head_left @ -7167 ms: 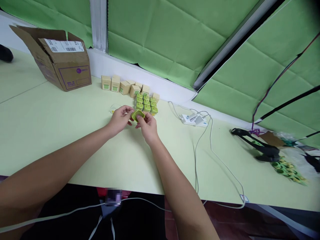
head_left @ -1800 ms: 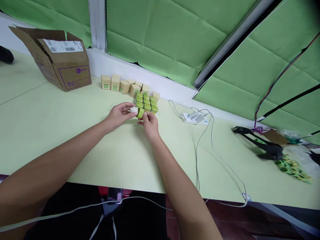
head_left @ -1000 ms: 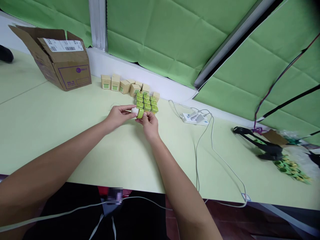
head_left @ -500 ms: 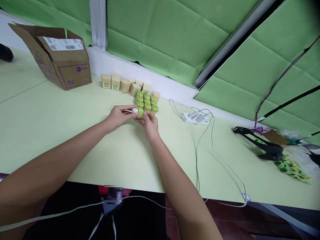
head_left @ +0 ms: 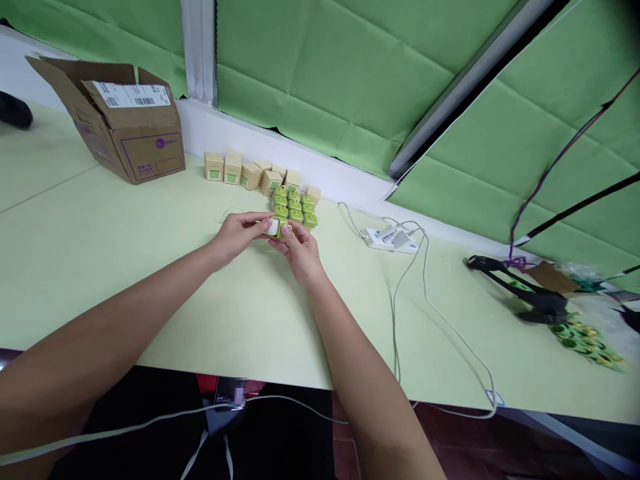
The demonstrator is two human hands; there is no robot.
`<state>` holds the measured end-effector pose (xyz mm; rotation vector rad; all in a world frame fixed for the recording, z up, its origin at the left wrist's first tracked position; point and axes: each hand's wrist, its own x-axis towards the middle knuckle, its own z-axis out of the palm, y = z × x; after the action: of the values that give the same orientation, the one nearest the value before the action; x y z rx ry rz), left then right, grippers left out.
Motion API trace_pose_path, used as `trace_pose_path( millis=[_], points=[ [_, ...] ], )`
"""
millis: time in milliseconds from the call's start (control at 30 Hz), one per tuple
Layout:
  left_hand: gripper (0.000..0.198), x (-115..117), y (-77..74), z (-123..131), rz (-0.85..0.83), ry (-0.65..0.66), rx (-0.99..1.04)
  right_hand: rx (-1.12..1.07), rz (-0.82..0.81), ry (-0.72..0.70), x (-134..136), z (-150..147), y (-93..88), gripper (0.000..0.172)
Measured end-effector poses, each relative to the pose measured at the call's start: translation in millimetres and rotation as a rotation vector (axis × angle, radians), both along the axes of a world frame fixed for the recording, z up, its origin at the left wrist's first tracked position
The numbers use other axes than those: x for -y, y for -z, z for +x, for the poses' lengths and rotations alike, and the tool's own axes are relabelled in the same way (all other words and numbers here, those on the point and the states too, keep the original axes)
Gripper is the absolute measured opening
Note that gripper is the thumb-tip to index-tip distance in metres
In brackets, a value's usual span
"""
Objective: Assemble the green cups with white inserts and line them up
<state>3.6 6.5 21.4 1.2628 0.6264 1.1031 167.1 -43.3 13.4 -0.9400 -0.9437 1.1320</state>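
Note:
My left hand [head_left: 235, 235] and my right hand [head_left: 299, 249] meet over the pale green table [head_left: 150, 280]. Together they pinch a small green case with a white piece set in it [head_left: 275, 227]. The left fingers press on the white piece from the left; the right fingers grip the green case from the right and below. Just behind the hands lies a cluster of several green cases [head_left: 296, 207]. A row of small tan boxes [head_left: 250, 172] stands further back by the wall.
An open cardboard carton [head_left: 125, 120] sits at the far left. A white power strip [head_left: 390, 238] with trailing cables [head_left: 425, 300] lies to the right. A black clamp tool [head_left: 525, 293] and green rings [head_left: 580, 337] lie at the far right edge.
Earlier both hands held only the green case. The white piece then came in from the left, and now it sits further inside the case.

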Motion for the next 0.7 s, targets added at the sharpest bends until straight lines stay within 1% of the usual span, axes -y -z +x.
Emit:
trace_pose_path(
  millis=[133, 333, 467, 700],
  points=[
    [0.054, 2, -4.1, -1, -0.017, 0.0, 0.012, -0.013, 0.02, -0.013, 1, 0, -0.7, 0.054],
    [0.053, 5, -8.6, 0, 0.009, -0.086, 0.037, 0.0, 0.04, 0.011, 2, -1, -1.8, 0.054],
    [0.055, 6, -9.9, 0, -0.006, -0.083, 0.021, -0.001, 0.038, 0.029, 2, -1, -0.1, 0.056],
    [0.058, 6, -10.0, 0, -0.052, -0.089, 0.014, -0.026, 0.068, 0.049, 0, -1, 5.2, 0.052]
  ],
)
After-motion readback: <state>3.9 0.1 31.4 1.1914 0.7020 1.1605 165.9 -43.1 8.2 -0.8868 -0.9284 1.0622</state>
